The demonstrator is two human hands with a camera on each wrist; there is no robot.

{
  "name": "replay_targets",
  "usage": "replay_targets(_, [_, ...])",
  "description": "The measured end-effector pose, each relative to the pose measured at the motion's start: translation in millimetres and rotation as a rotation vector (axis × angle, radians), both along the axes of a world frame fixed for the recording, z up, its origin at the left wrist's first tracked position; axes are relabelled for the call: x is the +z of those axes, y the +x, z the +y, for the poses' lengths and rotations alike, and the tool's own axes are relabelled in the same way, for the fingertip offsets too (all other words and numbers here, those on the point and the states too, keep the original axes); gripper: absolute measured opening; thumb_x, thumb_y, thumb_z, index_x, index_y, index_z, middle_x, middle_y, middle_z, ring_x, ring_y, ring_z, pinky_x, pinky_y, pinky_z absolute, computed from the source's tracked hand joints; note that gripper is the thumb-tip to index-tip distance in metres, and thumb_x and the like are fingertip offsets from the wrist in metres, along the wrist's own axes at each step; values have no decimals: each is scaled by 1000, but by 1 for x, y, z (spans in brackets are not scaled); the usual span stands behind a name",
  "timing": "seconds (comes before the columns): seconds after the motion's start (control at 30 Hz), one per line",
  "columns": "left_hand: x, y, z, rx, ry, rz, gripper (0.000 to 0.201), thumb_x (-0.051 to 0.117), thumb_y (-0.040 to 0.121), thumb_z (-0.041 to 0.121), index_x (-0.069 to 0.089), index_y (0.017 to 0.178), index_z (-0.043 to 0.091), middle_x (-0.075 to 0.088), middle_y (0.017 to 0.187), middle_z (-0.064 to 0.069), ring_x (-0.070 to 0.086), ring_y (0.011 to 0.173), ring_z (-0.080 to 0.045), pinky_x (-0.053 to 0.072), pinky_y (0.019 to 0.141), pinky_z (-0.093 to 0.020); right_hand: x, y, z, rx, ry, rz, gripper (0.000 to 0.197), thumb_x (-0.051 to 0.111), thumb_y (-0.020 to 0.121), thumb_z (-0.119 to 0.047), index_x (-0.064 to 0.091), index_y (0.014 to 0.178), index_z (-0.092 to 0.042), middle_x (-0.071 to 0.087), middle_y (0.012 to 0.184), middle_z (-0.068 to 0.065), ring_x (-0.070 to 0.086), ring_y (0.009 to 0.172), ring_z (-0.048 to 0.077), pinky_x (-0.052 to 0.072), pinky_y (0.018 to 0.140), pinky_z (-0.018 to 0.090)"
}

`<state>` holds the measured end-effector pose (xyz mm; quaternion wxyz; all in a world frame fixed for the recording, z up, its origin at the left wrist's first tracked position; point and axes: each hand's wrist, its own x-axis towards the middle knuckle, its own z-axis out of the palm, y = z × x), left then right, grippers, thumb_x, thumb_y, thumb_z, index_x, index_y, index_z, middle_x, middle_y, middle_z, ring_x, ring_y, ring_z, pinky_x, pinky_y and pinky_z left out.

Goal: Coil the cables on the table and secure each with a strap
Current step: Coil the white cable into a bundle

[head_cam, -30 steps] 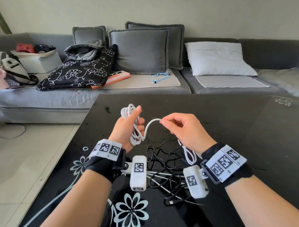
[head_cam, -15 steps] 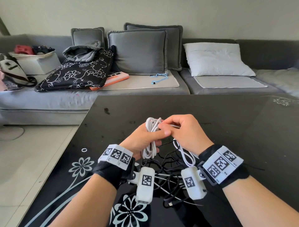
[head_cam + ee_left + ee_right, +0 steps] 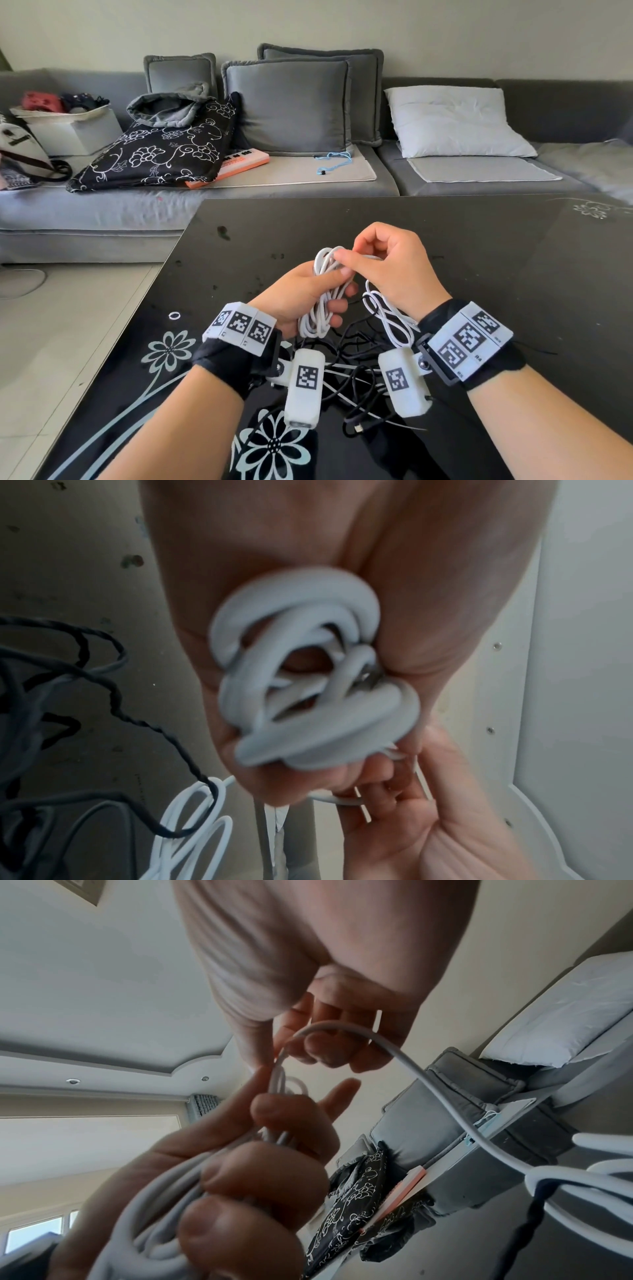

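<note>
A white cable (image 3: 320, 310) is wound into a long coil, and my left hand (image 3: 339, 289) grips it round the middle above the black glass table (image 3: 479, 274). The right hand (image 3: 349, 253) pinches a strand of the same cable against the top of the coil. The loose tail (image 3: 390, 320) hangs in loops under the right wrist. In the left wrist view the coil's lower end (image 3: 308, 674) bulges out of the fist. The right wrist view shows thumb and finger (image 3: 291, 1047) pinching the strand (image 3: 428, 1085). A small pale ring (image 3: 174, 315) lies on the table at the left.
A tangle of black cables (image 3: 346, 346) lies on the table under both wrists, with a plug end (image 3: 358, 428) near the front. A grey sofa (image 3: 308, 185) with cushions and a box stands behind the table. Tiled floor (image 3: 68, 342) lies to the left.
A second ago the hands were apart with a strand arched between them. The right hand has since brought that strand onto the top of the coil, and both hands have sunk towards the table.
</note>
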<state>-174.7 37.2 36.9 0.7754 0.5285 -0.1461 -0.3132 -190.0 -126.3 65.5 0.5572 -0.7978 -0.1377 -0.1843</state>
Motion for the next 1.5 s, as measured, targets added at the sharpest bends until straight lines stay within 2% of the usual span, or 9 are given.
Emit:
replay_targets(0.3, [15,4,17,-64,-159,185,23,55,93,36,61,99,15,46,69,2,39,47,-6,40,44,-19,0,3,-3,-46,-3,-12,26,76,84,-32,69,76,-9,61,70,22,53,59,32,51,62,44])
replay_targets(0.47, [23,10,30,22,-349,228,24,51,94,38,57,97,14,46,66,4,40,46,-6,41,43,-20,0,4,-6,-70,-28,6,22,68,92,-28,74,79,-12,50,54,2,39,49,5,38,51,24])
replay_targets(0.53, [26,13,35,85,-425,245,24,48,96,39,55,94,16,45,65,5,40,45,-6,40,44,-19,1,3,-10,-66,-50,7,20,67,93,-27,75,79,-15,52,56,-2,38,49,4,34,52,18])
replay_targets(0.67, [31,15,39,208,-482,224,21,49,95,37,51,86,18,42,64,7,38,45,-5,36,45,-17,5,6,-22,-23,-101,62,19,75,86,-31,75,76,-14,59,63,17,45,57,11,38,58,22])
replay_targets(0.8, [33,15,36,305,-523,211,20,51,92,33,50,81,17,37,63,8,34,45,-4,31,47,-16,8,11,-37,-29,-113,121,26,78,81,-32,71,72,-9,56,56,0,42,51,7,36,53,17])
replay_targets(1.0, [31,26,52,448,-603,202,23,49,95,34,47,79,20,36,62,9,33,47,-3,31,49,-14,6,28,-53,-108,-176,146,41,75,86,-32,61,70,3,45,47,-4,33,38,5,30,43,12])
replay_targets(1.2, [29,31,60,523,-612,175,25,49,99,35,48,79,20,36,65,10,33,49,-4,35,50,-15,-5,60,-64,-128,-415,215,40,76,83,-39,55,61,-14,48,49,-6,39,37,5,35,47,19])
replay_targets(1.37, [30,37,68,545,-623,167,25,51,96,37,44,78,21,34,65,9,32,49,-4,35,50,-16,-10,76,-88,-203,-520,229,40,70,88,-39,60,64,-9,69,63,-1,62,54,11,45,59,25])
replay_targets(1.5, [29,34,58,558,-611,164,28,48,100,35,44,78,20,36,65,9,33,49,-5,35,50,-16,-11,85,-107,-285,-636,288,46,63,92,-44,65,59,-12,62,56,1,53,53,17,41,58,29])
